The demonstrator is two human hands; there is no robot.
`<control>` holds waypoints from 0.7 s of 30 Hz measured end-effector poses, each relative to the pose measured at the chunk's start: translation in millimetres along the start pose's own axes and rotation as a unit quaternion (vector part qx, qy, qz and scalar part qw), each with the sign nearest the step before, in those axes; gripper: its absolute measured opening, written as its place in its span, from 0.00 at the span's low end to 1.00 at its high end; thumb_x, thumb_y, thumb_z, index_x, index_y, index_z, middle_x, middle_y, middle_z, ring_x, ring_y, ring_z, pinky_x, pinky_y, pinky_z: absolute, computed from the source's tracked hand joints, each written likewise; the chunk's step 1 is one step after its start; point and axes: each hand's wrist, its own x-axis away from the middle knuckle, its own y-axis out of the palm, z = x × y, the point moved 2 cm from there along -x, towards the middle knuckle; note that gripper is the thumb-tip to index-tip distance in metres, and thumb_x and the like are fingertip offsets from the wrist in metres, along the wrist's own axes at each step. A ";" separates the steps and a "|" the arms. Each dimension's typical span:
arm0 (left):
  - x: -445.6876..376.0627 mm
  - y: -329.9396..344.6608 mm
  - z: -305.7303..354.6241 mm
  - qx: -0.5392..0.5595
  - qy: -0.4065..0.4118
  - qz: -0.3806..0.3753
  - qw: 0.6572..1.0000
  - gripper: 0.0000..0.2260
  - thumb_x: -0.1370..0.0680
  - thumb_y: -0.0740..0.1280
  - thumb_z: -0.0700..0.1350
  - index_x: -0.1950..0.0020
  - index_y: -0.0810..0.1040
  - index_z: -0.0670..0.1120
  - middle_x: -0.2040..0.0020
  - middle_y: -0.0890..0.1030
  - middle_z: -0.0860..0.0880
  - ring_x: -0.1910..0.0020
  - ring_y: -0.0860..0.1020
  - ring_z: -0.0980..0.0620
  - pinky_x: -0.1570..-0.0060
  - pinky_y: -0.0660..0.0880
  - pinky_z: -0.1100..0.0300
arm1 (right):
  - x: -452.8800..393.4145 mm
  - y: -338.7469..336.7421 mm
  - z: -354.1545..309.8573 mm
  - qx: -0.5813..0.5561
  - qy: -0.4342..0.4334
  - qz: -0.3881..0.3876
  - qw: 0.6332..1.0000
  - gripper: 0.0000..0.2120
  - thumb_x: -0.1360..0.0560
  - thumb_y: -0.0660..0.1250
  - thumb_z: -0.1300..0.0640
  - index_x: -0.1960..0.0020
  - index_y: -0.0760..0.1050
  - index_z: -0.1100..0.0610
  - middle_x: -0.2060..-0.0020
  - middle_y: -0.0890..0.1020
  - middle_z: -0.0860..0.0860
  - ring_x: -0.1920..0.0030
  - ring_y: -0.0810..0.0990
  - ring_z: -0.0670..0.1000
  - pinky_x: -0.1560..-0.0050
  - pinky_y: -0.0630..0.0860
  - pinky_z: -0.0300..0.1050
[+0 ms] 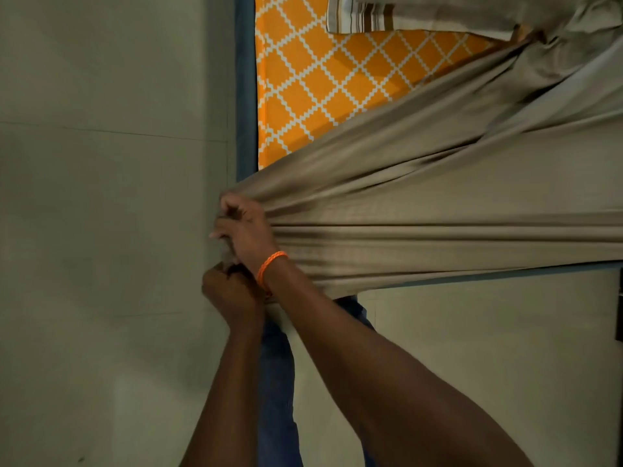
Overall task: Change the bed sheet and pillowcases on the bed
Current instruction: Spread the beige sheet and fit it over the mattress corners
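The beige bed sheet stretches in taut folds from the 3 o'clock edge of the view toward its centre-left, where it gathers into a tight bunch at the corner of the bed. The right hand, with an orange braided bracelet on its wrist, curls its fingers round that bunched corner of the sheet and grips it. Just below it, toward 7 o'clock, the left hand is clenched into a fist, touching the right wrist; it appears to hold the lower edge of the same bunch, though the cloth inside the fist is mostly hidden. Both bare forearms reach in from the 6 o'clock edge. Toward 12 o'clock from the hands, the orange mattress cover with its white diamond lattice lies uncovered, the sheet's diagonal edge crossing it. A blue bed frame edge runs along the left side of that cover. At 1 o'clock, at the top edge, lies a striped pillowcase, brown and white, beside more rumpled beige cloth. The pale tiled floor fills the 9 o'clock side, and blue jeans show between the forearms.
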 end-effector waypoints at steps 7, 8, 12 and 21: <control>-17.7 -1.5 7.8 -0.224 -0.040 0.003 0.974 0.09 0.19 0.64 0.41 0.47 0.79 0.36 0.47 0.81 0.36 0.48 0.79 0.35 0.57 0.71 0.48 | -22.2 3.4 17.4 0.034 0.088 0.065 0.993 0.12 0.24 0.62 0.68 0.56 0.65 0.53 0.69 0.76 0.57 0.74 0.78 0.56 0.70 0.76 0.52; -23.2 -1.3 10.8 -0.251 -0.017 -0.020 0.968 0.09 0.18 0.65 0.43 0.43 0.78 0.37 0.44 0.82 0.37 0.44 0.79 0.36 0.56 0.69 0.50 | -23.1 5.1 21.6 0.032 0.102 0.073 0.992 0.10 0.23 0.63 0.65 0.52 0.67 0.50 0.65 0.80 0.57 0.68 0.82 0.59 0.65 0.79 0.55; -35.1 -4.9 18.5 -0.270 0.025 -0.032 0.962 0.14 0.17 0.64 0.48 0.35 0.73 0.41 0.41 0.80 0.40 0.40 0.78 0.36 0.50 0.72 0.46 | -6.2 3.2 26.9 0.069 0.084 0.073 0.991 0.18 0.23 0.66 0.55 0.33 0.72 0.50 0.47 0.84 0.54 0.47 0.83 0.57 0.41 0.79 0.58; 100.0 60.2 15.7 -0.217 0.262 -0.032 0.940 0.04 0.24 0.66 0.42 0.51 0.78 0.48 0.53 0.80 0.50 0.54 0.76 0.51 0.51 0.71 0.55 | 92.0 -152.2 45.1 0.040 -0.108 0.396 0.911 0.10 0.20 0.62 0.64 0.53 0.81 0.56 0.58 0.83 0.49 0.57 0.82 0.51 0.54 0.79 0.56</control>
